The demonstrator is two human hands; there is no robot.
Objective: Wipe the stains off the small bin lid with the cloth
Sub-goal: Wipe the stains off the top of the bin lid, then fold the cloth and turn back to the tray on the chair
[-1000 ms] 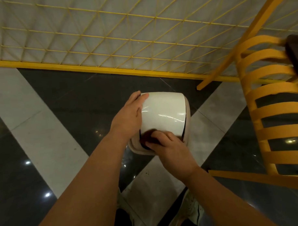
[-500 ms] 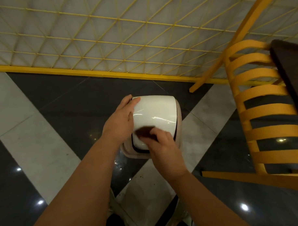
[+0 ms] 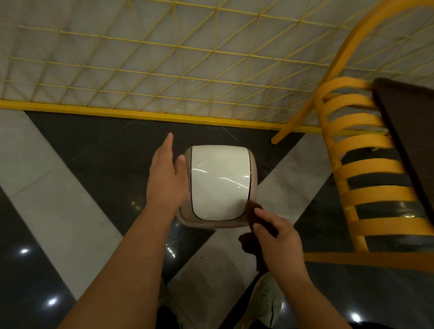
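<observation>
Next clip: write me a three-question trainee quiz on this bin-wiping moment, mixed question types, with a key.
1. True or false: the left hand grips the cloth.
2. Where on the bin lid is the cloth now? A) far edge B) centre C) near right corner
3. Fill in: the yellow chair stands to the person's ____ of the bin.

Key:
1. False. The right hand holds the cloth; the left hand lies open against the bin's left side.
2. C
3. right
</observation>
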